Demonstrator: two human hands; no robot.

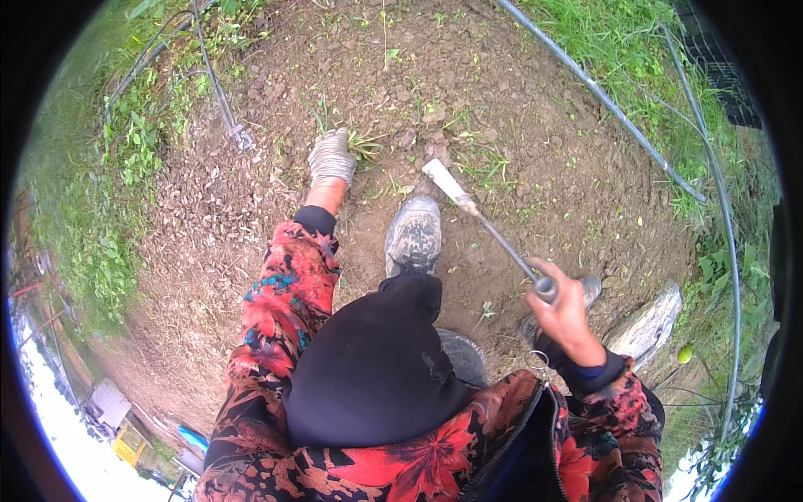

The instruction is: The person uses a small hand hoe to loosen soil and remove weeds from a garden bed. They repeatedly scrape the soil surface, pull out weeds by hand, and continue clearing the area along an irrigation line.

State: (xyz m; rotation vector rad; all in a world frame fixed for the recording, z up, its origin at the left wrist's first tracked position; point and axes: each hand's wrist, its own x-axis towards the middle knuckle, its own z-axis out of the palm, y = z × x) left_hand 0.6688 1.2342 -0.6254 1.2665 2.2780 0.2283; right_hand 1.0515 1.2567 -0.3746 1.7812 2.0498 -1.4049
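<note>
In a pale, soil-stained glove, my left hand [329, 155] is closed around a tuft of grassy weeds [364, 145] at ground level, ahead of my shoe. My bare right hand [561, 314] grips the tube handle of a long-shafted metal hand weeder [495, 235]. Its flat, pale blade points forward and left, close to the soil; whether it touches cannot be told. Small green weeds [492, 166] grow just right of the blade. A camouflage-patterned shoe [414, 235] of mine stands between the two hands.
A grey pipe [596, 91] slants along the right edge of the bare soil [489, 63], with a darker hose [721, 182] beyond it. Thin tubing [219, 94] lies front left. A pale, rock-like slab [646, 323] and a yellow-green fruit [685, 355] lie at right.
</note>
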